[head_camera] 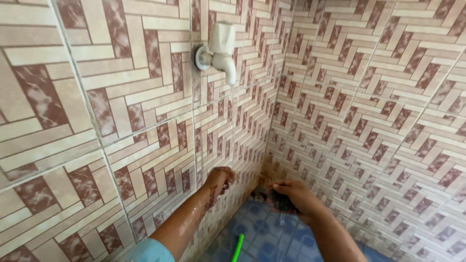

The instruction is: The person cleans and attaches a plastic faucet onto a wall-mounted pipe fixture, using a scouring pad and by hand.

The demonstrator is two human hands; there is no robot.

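Your right hand (296, 195) is down in the corner where the two tiled walls meet the blue patterned floor (264, 237), and it is curled, knuckles up, over a dark scrubber (283, 205) that it presses against the foot of the right-hand tiled wall (388, 111). Only a dark edge of the scrubber shows under your fingers, so you cannot read its long axis or its exact shape from here. Your left hand (219, 178) sits a little higher and to the left, its fingers bent and resting against the left-hand tiled wall (97, 121) just above the floor; whether it pinches anything is not clear, though the forearm glistens wet. The scrubber lies to the right of and slightly below your left hand, directly beneath your right, so the right hand is plainly the nearer one. The two hands are near each other but apart, with the wall corner between them. Above the left hand, well up the wall, a white plastic tap (219, 50) points its spout downward; no water shows coming from it. A green stick-like handle (237, 248) lies on the floor below, between your forearms, touching neither. No bucket, basin or other container is in view.
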